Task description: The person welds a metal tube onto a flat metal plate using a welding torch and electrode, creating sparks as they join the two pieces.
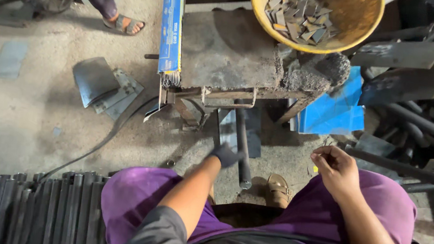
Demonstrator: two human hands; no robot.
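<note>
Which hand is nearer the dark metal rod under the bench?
Left. The left hand, in a dark glove, is right beside the rod. The right hand is off to its right, above the knee.

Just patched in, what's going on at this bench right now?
A seated person reaches the left hand, in a dark glove, toward a dark metal rod leaning under a rusty work stand. The bare right hand hovers loosely curled above the knee. A yellow bowl of small metal pieces sits on the stand.
</note>
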